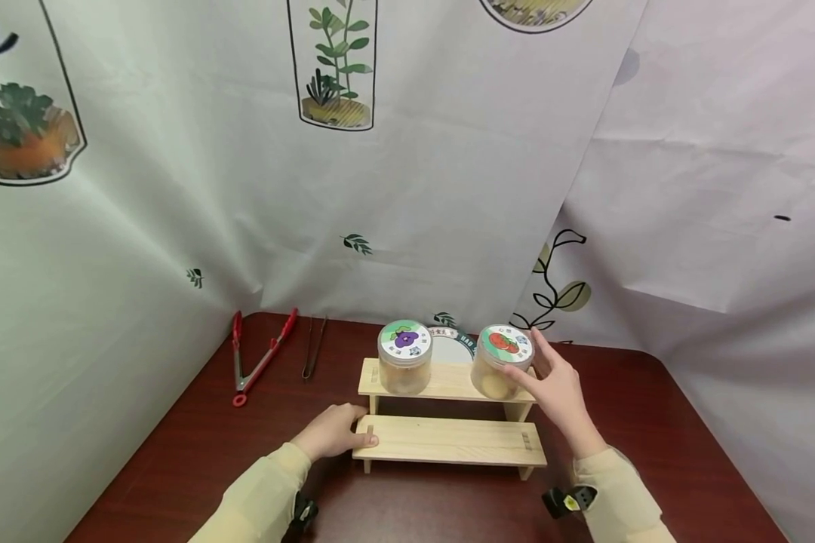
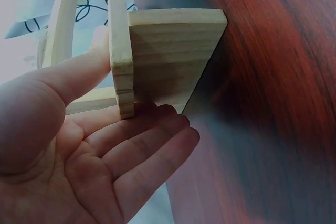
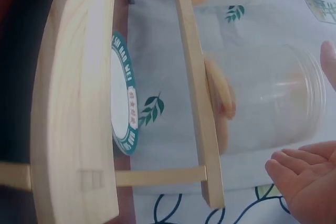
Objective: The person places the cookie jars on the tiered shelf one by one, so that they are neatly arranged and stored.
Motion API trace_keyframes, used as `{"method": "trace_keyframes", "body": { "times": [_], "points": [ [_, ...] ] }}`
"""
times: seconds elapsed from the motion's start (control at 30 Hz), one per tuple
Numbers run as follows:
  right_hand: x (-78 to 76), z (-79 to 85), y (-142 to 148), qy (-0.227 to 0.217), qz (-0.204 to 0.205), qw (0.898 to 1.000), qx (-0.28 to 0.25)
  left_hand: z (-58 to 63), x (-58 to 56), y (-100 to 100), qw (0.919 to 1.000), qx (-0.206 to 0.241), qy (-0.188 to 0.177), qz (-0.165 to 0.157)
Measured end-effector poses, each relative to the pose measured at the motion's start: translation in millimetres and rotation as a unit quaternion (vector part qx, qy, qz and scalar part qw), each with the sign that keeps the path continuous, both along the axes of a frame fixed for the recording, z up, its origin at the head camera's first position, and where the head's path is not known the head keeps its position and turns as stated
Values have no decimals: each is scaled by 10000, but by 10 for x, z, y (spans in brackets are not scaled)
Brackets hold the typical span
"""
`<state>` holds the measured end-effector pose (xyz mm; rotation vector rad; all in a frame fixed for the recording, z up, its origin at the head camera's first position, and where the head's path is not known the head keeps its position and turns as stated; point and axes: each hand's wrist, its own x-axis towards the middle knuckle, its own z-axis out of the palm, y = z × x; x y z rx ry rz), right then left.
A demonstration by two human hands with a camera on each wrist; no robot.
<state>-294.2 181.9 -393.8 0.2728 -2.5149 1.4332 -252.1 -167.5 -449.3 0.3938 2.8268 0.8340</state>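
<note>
My left hand (image 1: 333, 431) grips the left end of a two-tier wooden shelf (image 1: 448, 439), thumb over the lower board and fingers below it. In the left wrist view, the board's end (image 2: 122, 61) lies between thumb and fingers. On the upper tier stands a clear jar with a tomato lid (image 1: 507, 344), pale yellow-brown pieces inside. My right hand (image 1: 558, 388) is spread around its right side. The right wrist view shows the extended fingers (image 3: 299, 169) beside the jar (image 3: 262, 98). A second jar with an eggplant lid (image 1: 404, 339) stands at the tier's left.
Behind the shelf is a white plate with a green lettered rim (image 1: 467, 341). Red-handled tongs (image 1: 261, 366) and thin metal tweezers (image 1: 314, 348) lie at the back left of the dark red table (image 1: 176, 467). A printed cloth (image 1: 435, 188) hangs along the back.
</note>
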Motion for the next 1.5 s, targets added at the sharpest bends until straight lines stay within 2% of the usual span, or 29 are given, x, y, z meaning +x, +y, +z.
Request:
{"method": "trace_keyframes", "body": {
  "times": [0.27,0.7,0.93,1.33,1.5],
  "points": [
    [76,-10,123,148,-9,9999,-51,-15,-3,-5,10000,-22,13,42],
    [321,-11,369,149,-316,9981,500,-54,-17,-22,9999,-74,-16,98],
    [473,-109,519,84,-482,9956,797,-64,-26,-19,10000,-59,4,44],
    [682,-287,743,-29,-851,9944,633,-60,-16,-12,9999,-32,-35,122],
    [762,-383,818,56,-915,9940,598,-52,-9,-10,9999,18,-28,102]
  ]
}}
